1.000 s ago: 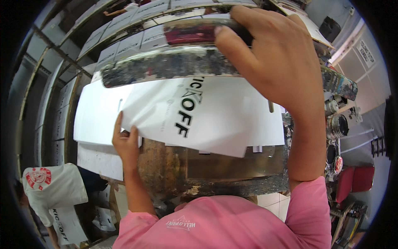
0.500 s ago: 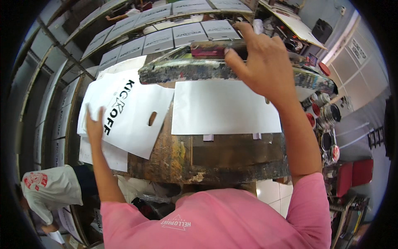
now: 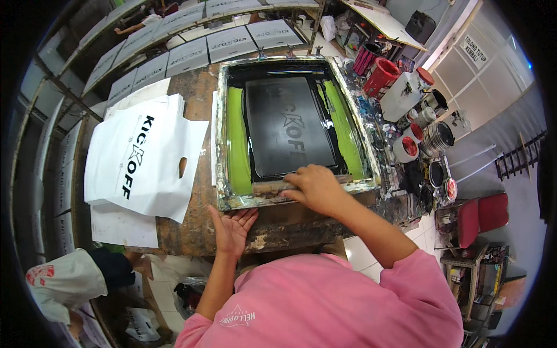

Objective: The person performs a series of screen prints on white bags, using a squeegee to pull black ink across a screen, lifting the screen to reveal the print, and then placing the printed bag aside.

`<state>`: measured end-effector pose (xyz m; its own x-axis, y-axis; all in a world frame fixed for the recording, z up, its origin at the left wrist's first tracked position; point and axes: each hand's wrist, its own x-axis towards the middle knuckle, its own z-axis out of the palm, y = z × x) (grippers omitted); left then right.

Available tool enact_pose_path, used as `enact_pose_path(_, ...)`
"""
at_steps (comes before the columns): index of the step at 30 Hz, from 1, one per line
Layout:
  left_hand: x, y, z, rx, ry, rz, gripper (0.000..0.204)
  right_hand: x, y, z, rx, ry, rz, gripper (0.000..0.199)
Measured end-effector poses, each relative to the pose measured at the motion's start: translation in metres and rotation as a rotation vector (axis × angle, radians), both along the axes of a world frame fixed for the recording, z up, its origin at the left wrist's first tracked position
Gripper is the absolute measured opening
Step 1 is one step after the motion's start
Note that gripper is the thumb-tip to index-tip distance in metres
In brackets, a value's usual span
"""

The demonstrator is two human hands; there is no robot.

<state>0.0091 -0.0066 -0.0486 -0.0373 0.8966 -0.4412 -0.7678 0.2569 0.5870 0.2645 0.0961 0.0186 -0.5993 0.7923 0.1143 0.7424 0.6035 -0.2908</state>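
A screen-printing frame [image 3: 223, 122] lies flat on the stained worktable, its green mesh smeared with black ink around a dark lettered panel. At its near edge my right hand [image 3: 318, 188] is closed on a squeegee [image 3: 268, 187] with a wooden grip. My left hand [image 3: 233, 230] is palm up with its fingers apart, just below the frame's near left corner. I cannot tell whether its fingertips touch the frame. To the left, white bags [image 3: 165, 151] with black lettering and a cut-out handle lie stacked. Most of the white sheet beneath the frame is hidden.
Racks with printed white bags [image 3: 188, 57] stand beyond the table. Ink tubs [image 3: 406, 148] and cans crowd the right side, near a red chair [image 3: 492, 210]. At lower left a person in a pale shirt [image 3: 69, 281] bends beside a rack.
The raised frame has come down flat over the white sheet. My right hand has moved toward me, now gripping the squeegee; my left hand has left the bag stack for the frame's near edge.
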Motion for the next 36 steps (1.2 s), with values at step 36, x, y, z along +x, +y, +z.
enact_pose_path(36, -0.018, -0.013, -0.07, 0.376, -0.176, -0.072, 0.093, 0.008, 0.055, 0.029, -0.116, 0.006, 0.084, 0.048)
